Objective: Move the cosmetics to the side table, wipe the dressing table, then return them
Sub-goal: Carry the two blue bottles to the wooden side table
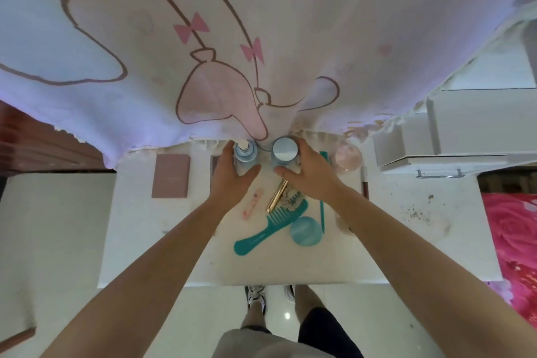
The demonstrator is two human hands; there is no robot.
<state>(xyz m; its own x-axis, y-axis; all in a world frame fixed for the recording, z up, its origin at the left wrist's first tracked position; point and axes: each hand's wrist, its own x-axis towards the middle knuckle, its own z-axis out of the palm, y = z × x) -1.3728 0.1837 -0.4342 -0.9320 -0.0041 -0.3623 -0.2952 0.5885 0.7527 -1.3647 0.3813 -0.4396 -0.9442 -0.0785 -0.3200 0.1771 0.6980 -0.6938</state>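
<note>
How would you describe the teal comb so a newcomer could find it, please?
On the white dressing table, near its middle, lies the teal comb. Unlike the round teal disc and thin teal stick beside it, it has wide teeth.

We see a white table (pixel 145 241) carrying a pink palette (pixel 170 176), blue pump bottle (pixel 245 151), blue jar (pixel 284 150), pink compact (pixel 347 158), teal comb (pixel 268 225), gold tube (pixel 277 195) and pink tube (pixel 252 203).

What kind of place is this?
Probably a bedroom dressing corner at home: a white dressing table strewn with cosmetics (pump bottle, jar, teal comb), a cartoon-print cloth hanging behind it, and rose-print fabric at right.
</note>
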